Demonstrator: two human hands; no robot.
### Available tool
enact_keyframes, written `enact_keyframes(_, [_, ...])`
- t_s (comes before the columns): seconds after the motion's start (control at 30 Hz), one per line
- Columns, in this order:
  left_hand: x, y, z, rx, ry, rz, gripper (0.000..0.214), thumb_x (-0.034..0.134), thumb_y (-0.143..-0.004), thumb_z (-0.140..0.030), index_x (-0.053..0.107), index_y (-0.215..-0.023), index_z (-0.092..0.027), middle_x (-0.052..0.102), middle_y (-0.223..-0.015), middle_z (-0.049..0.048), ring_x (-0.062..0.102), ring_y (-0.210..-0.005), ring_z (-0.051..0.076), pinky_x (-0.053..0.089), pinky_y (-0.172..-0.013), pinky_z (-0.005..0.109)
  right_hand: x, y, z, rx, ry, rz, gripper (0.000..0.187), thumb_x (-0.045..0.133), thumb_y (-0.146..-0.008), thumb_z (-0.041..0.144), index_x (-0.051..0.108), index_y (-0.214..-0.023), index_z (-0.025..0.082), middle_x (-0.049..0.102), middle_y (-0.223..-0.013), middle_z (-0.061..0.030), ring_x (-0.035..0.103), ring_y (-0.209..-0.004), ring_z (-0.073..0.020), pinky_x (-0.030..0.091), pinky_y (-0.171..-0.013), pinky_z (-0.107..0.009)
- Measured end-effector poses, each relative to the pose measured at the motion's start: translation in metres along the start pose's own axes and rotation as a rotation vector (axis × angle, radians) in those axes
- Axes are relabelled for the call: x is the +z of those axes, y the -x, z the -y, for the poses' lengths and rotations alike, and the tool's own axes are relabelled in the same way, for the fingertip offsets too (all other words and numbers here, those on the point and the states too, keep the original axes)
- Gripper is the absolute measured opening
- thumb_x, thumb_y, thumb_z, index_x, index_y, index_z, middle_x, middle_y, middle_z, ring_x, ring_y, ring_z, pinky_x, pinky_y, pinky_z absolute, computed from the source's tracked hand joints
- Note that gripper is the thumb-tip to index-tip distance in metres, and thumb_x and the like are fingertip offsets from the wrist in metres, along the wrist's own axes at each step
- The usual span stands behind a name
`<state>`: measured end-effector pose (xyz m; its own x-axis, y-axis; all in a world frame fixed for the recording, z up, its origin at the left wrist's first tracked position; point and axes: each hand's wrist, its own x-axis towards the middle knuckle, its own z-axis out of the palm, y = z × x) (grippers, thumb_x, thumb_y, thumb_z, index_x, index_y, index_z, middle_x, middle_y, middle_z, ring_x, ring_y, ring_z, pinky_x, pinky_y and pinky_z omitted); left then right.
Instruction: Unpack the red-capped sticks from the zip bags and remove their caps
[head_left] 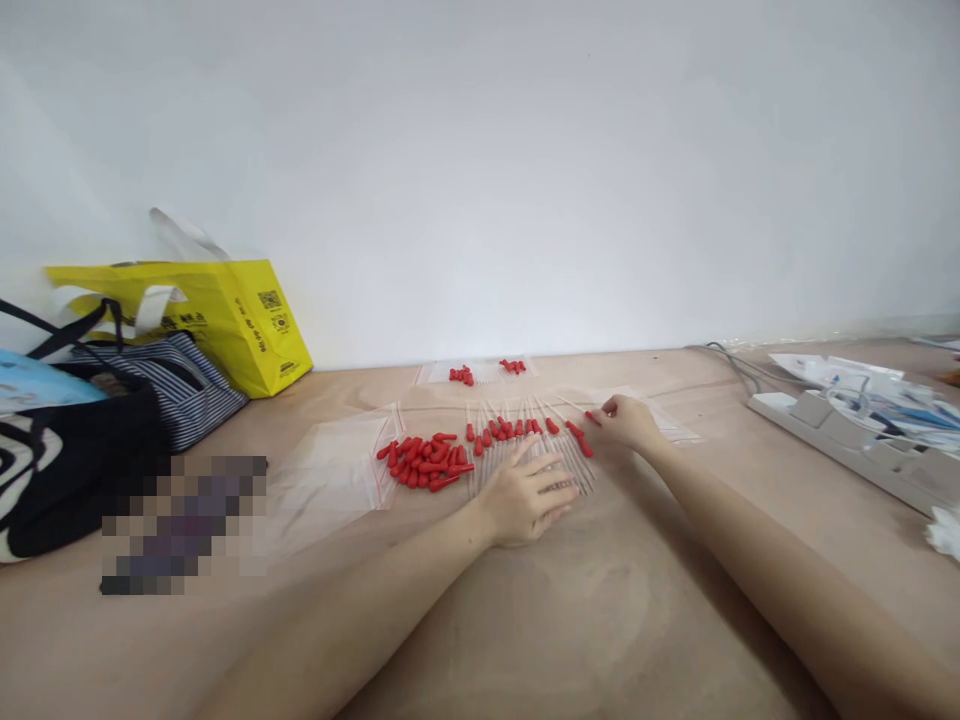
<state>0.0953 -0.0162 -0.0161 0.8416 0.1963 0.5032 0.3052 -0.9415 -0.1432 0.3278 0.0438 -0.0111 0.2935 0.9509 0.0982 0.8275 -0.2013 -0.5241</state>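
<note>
My left hand [525, 497] lies palm down with its fingers spread over a row of thin clear tubes [491, 470]. Several of these tubes carry red rubber bulbs [517, 428], like droppers. To the right of the row, the fingertips of my right hand [630, 424] pinch a dropper [593, 416] by its red bulb, and its thin tube points up and left. Left of the tubes, a heap of loose red bulbs [424, 463] rests on and beside a clear plastic bag [337, 465].
Near the wall, more droppers with red bulbs [512, 367] lie on clear plastic. Another flat bag [667, 415] is behind my right hand. A yellow bag [255, 330], a striped pouch [187, 385] and a black bag [90, 470] stand left. A power strip [847, 450] lies right.
</note>
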Motion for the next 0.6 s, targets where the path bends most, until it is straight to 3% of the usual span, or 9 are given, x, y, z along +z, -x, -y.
enact_keyframes(0.13, [-0.018,0.029,-0.008,-0.007,0.001,-0.085,0.022,0.044,-0.082,-0.022,0.060,-0.098,-0.023,0.065,-0.099,-0.0019,0.051,-0.103,0.015,0.022,-0.104,0.040,0.008,-0.022,-0.001,-0.014,0.014,-0.026,0.024,0.056,-0.069,0.025,0.062,-0.088,0.013,0.063,-0.093,-0.0126,0.057,-0.089,-0.0215,0.040,-0.069,-0.025])
enact_keyframes(0.33, [-0.043,0.065,0.000,-0.149,-0.004,-0.144,0.020,0.048,-0.080,-0.016,0.061,-0.093,-0.021,0.066,-0.094,-0.0002,0.053,-0.099,0.015,0.032,-0.097,0.037,0.011,-0.025,0.004,-0.025,-0.074,-0.013,0.005,0.059,-0.064,0.017,0.062,-0.067,0.014,0.064,-0.076,-0.0116,0.059,-0.080,-0.0223,0.040,-0.066,-0.027])
enact_keyframes(0.5, [-0.045,0.061,0.005,-0.283,-0.041,-0.194,0.016,0.051,-0.078,-0.018,0.063,-0.086,-0.024,0.067,-0.087,-0.0011,0.055,-0.090,0.017,0.035,-0.090,0.039,0.011,0.008,0.031,-0.132,-0.287,-0.019,0.015,0.047,-0.076,0.025,0.057,-0.079,0.015,0.064,-0.078,-0.0081,0.059,-0.075,-0.0171,0.042,-0.064,-0.026])
enact_keyframes(0.6, [-0.040,0.053,0.006,-0.411,-0.091,-0.233,0.017,0.052,-0.078,-0.023,0.063,-0.091,-0.023,0.067,-0.089,0.0001,0.055,-0.088,0.018,0.036,-0.086,0.040,0.020,0.043,0.055,-0.237,-0.418,0.073,0.017,0.045,-0.079,0.033,0.053,-0.080,0.018,0.064,-0.069,-0.0015,0.059,-0.065,-0.0122,0.043,-0.059,-0.022])
